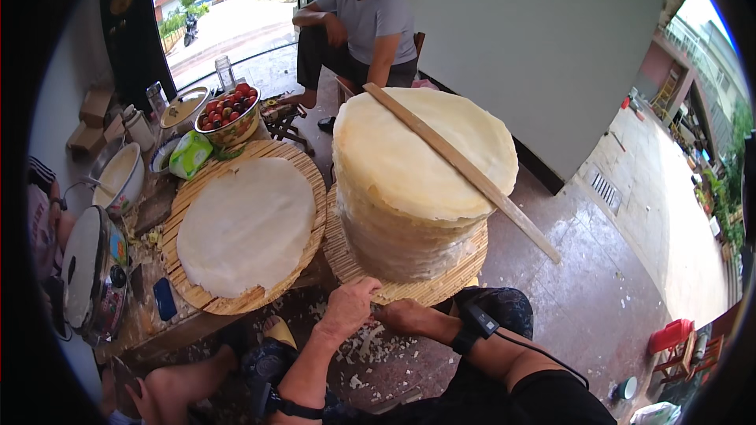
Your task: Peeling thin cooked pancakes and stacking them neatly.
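My left hand is closed, fingertips bent together, just below the front edge of a round slatted mat. Close beside it, my right hand is curled, with its fingers turned toward the left hand. Whatever is between the fingers is too small or hidden to make out. On that mat rises a tall stack of thin round flatbreads. A flat wooden stick lies slantwise across its top, one end jutting past the right side. To the left, a single flatbread sheet covers most of another slatted mat.
Left are a round electric griddle, a batter bowl, a bowl of red fruit, a green packet and a phone. Crumbs litter the floor. A person sits beyond the stack; others sit at left.
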Available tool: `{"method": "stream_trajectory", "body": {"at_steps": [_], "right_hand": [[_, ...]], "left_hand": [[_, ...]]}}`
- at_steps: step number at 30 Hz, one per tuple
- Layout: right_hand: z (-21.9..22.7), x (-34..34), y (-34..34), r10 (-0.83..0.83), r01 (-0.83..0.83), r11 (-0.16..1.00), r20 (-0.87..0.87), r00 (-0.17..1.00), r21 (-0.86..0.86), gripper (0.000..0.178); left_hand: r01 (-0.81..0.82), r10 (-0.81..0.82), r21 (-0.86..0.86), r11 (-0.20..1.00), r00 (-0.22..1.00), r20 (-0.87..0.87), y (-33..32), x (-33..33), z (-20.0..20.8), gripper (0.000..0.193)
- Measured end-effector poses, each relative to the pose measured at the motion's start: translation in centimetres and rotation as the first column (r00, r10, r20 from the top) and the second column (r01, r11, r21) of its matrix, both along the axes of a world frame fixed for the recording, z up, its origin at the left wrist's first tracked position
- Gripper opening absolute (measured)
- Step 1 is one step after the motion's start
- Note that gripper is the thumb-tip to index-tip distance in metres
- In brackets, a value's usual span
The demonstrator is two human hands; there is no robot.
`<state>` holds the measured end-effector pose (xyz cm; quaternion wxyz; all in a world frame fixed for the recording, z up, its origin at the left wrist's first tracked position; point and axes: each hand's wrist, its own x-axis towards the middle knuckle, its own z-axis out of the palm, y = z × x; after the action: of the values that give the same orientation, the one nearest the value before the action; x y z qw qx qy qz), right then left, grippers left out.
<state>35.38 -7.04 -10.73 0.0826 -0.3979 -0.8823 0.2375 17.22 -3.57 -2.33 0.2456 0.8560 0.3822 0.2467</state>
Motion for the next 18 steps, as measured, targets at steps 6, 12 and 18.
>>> {"method": "stream_trajectory", "body": {"at_steps": [6,12,18], "right_hand": [[1.3,-0.5,0.3,-0.004,0.023,0.993,0.164,0.986,-0.113,0.024],[1.9,-0.5,0.5,0.031,-0.006,0.99,0.173,0.984,-0.143,0.026],[2.3,-1.0,0.4,0.005,0.034,0.985,0.223,0.975,-0.169,0.027]], "left_hand": [[-0.003,0.004,-0.03,1.0,1.0,0.029,0.0,-0.4,0.2,0.022],[-0.005,0.014,-0.137,0.99,0.998,0.061,0.0,-0.6,0.5,0.02],[0.0,-0.002,-0.169,0.986,1.0,-0.009,-0.1,-0.8,0.5,0.023]]}}
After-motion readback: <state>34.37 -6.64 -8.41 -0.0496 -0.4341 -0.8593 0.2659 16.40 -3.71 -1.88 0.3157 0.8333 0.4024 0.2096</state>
